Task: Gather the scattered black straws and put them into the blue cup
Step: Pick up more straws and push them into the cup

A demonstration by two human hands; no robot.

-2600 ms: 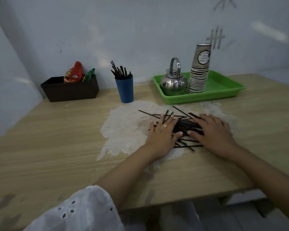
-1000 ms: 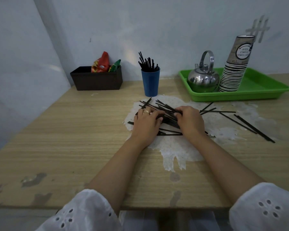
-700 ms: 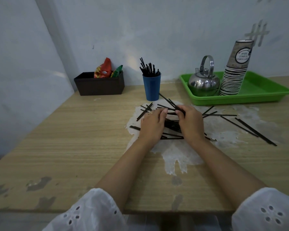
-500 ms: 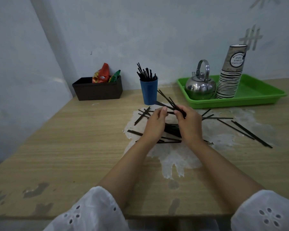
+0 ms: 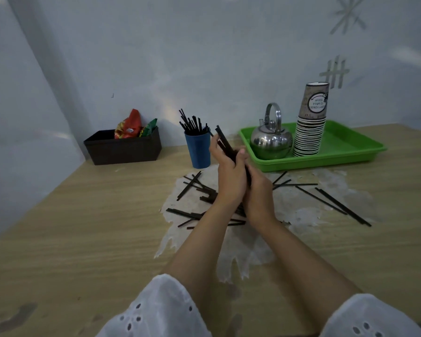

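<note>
Just right of the blue cup (image 5: pixel 199 152), held above the counter (image 5: pixel 83 239): one bundle of black straws (image 5: pixel 223 139), tilted, its top end leaning toward the cup's rim.

- Left grip (image 5: pixel 230 181): clenched round the bundle's middle.
- Right grip (image 5: pixel 258 197): wrapped round the bundle's lower end, touching the left.
- Inside the cup: standing straws (image 5: pixel 192 124), fanned out.
- In front of the cup, on a pale worn patch (image 5: pixel 241 244): loose straws (image 5: pixel 190 184), crossed over one another.
- Further right of the cup, on the same patch: long straws (image 5: pixel 336 205), lying apart.
- Right of the cup: green tray (image 5: pixel 326 161) holding a steel kettle (image 5: pixel 270 139) and a stack of paper cups (image 5: pixel 310 132).
- Left of the cup: black box (image 5: pixel 124 148) with red and green packets (image 5: pixel 129 124).
</note>
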